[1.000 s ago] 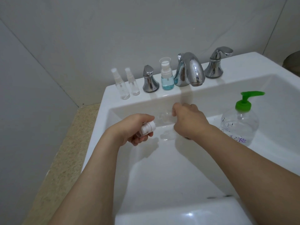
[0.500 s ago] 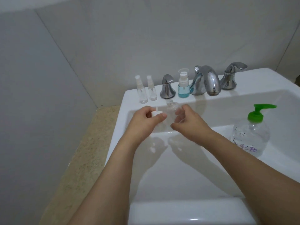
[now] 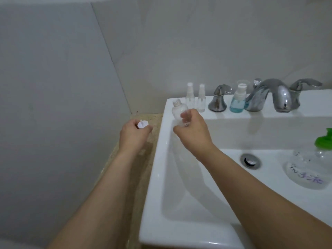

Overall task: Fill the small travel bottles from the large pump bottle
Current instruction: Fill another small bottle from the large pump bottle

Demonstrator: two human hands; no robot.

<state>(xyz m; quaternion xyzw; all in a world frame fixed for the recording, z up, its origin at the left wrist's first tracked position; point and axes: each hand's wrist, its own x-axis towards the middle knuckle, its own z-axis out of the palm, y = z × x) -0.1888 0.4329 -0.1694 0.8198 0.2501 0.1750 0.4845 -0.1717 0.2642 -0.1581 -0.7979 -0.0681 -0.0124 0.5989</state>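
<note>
The left hand (image 3: 133,135) pinches a white cap (image 3: 142,124) over the speckled counter (image 3: 142,159), beside the sink's left rim (image 3: 156,159). The right hand (image 3: 193,133) grips an uncapped clear travel bottle (image 3: 177,111) at the sink's back-left corner. The green-pump bottle (image 3: 312,168) stands inside the basin's right edge.
</note>
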